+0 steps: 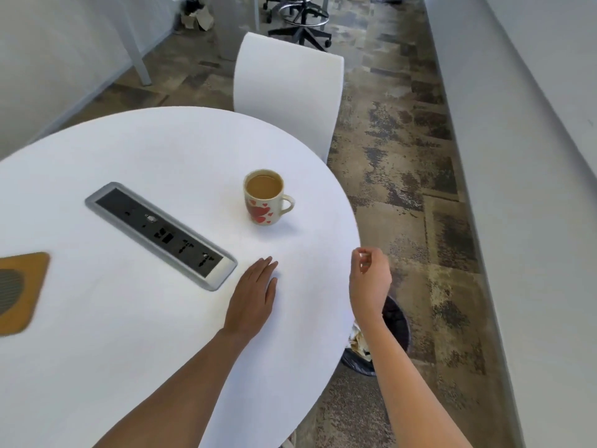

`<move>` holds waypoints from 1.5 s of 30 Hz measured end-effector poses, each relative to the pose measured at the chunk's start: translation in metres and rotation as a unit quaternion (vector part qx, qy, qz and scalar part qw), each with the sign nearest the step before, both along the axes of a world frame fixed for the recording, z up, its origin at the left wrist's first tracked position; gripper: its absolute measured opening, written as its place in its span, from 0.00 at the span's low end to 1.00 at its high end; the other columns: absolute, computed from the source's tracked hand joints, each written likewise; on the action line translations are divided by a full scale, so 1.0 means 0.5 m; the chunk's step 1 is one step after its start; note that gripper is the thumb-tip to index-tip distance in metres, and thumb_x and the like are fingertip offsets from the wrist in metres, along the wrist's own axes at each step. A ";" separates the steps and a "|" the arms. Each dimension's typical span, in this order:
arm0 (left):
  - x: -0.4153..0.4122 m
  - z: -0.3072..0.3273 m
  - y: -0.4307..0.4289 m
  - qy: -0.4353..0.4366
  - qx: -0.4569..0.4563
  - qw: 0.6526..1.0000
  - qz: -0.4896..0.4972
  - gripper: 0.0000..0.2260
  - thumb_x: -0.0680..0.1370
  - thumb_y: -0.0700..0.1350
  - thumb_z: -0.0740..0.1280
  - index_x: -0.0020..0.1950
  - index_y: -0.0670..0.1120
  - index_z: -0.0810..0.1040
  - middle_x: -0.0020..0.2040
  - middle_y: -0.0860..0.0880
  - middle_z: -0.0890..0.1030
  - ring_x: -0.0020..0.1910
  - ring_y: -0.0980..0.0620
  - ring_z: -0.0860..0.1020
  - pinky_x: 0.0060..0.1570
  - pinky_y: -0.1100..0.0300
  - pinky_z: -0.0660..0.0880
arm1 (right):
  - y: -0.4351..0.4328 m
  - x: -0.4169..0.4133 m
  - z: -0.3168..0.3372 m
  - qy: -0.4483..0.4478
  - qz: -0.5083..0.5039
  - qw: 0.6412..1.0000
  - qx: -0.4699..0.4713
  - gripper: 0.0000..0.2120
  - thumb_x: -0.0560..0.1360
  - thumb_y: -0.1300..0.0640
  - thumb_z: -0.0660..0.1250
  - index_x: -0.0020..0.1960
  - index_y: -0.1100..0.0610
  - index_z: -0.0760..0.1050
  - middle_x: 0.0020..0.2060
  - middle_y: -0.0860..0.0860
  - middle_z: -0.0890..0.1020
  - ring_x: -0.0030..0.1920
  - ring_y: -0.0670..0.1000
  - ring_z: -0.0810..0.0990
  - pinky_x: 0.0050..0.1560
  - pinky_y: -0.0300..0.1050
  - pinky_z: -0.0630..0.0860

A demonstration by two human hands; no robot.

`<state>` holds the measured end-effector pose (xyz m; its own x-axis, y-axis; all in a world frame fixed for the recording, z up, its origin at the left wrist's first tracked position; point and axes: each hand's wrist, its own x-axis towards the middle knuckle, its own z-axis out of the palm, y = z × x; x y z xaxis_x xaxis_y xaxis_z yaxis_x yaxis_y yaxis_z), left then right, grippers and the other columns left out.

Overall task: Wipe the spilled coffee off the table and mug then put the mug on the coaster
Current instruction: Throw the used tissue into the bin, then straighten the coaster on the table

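Two bare forearms of mine reach up from the bottom edge over the round white desk (135, 334). My left hand (255, 295) lies flat, palm down, on the desktop, fingers straight and close together, pointing toward twelve o'clock, holding nothing. My right hand (370, 273) hangs in the air just past the desk's rim at about three o'clock from the left one, its fingers loosely curled in toward the palm; I cannot tell whether anything small sits between them. Under that wrist, on the floor, stands a bin (392, 328) with a dark liner and some crumpled paper inside.

Just beside my left hand, at about ten o'clock, a long grey socket panel (161, 236) is set into the desk and runs diagonally. Far off at nine o'clock, cut by the picture's edge, lies a tan coaster (27, 292) with a darker grey patch on it.

Beyond my left hand at twelve o'clock, well apart from the coaster, the mug (265, 198) stands upright on the bare desk. It is cream with red hearts, its handle points toward three o'clock, and it is nearly full of milky coffee.

Past the desk's far rim a white chair (287, 88) is pushed close. Further back, black wheeled chair bases (300, 24) stand on the mottled brown carpet (420, 189).
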<state>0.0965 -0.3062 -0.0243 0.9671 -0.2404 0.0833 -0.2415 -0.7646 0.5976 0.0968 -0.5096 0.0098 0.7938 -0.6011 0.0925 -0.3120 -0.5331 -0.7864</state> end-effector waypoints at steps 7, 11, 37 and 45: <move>-0.003 0.051 0.187 -0.038 -0.011 0.997 0.068 0.15 0.80 0.40 0.57 0.66 0.41 0.73 0.66 0.44 0.74 0.68 0.47 0.70 0.69 0.56 0.64 | 0.254 0.027 0.086 -0.044 0.076 0.995 0.048 0.05 0.78 0.56 0.62 0.49 0.55 0.75 0.43 0.50 0.78 0.41 0.49 0.75 0.43 0.40 0.69; -0.003 0.072 0.315 -0.056 -0.025 0.992 0.111 0.14 0.80 0.39 0.58 0.65 0.41 0.74 0.65 0.44 0.75 0.66 0.47 0.71 0.68 0.57 0.64 | 0.406 0.043 0.111 -0.042 0.104 0.991 0.077 0.06 0.77 0.57 0.61 0.49 0.57 0.76 0.44 0.52 0.78 0.43 0.51 0.77 0.47 0.44 0.72; 0.028 0.037 0.908 0.098 -0.072 0.880 0.460 0.19 0.78 0.39 0.59 0.69 0.37 0.65 0.69 0.39 0.68 0.69 0.41 0.63 0.65 0.47 0.62 | 1.061 0.067 0.001 0.212 0.305 0.928 -0.018 0.18 0.78 0.56 0.60 0.66 0.61 0.68 0.62 0.57 0.71 0.62 0.57 0.70 0.59 0.48 0.69; 0.059 0.037 0.929 0.169 -0.151 0.828 0.514 0.17 0.79 0.41 0.56 0.65 0.38 0.73 0.64 0.37 0.71 0.64 0.38 0.67 0.64 0.46 0.65 | 1.089 0.069 0.006 0.255 0.249 0.934 0.002 0.17 0.78 0.57 0.60 0.66 0.61 0.66 0.63 0.58 0.69 0.62 0.58 0.70 0.55 0.49 0.71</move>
